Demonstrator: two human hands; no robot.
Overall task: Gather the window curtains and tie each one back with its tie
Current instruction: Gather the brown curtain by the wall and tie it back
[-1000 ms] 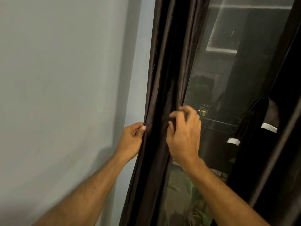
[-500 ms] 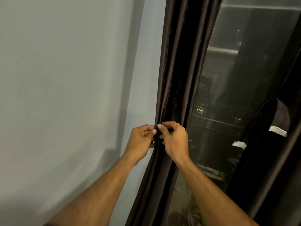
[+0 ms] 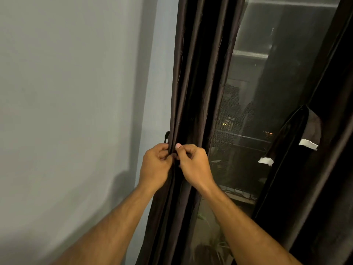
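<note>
Both hands meet at the gathered dark curtain (image 3: 193, 92): left hand (image 3: 155, 166) and right hand (image 3: 194, 166) each pinch its folds, grips pressed tight.

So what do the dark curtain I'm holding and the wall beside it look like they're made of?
The curtain looks like a dark brown woven fabric with a slight satin sheen: soft highlights run down its long vertical folds. The exact fibre can't be told. The wall looks like painted plaster, pale grey and matt, smooth with no visible seams or gloss.
</note>
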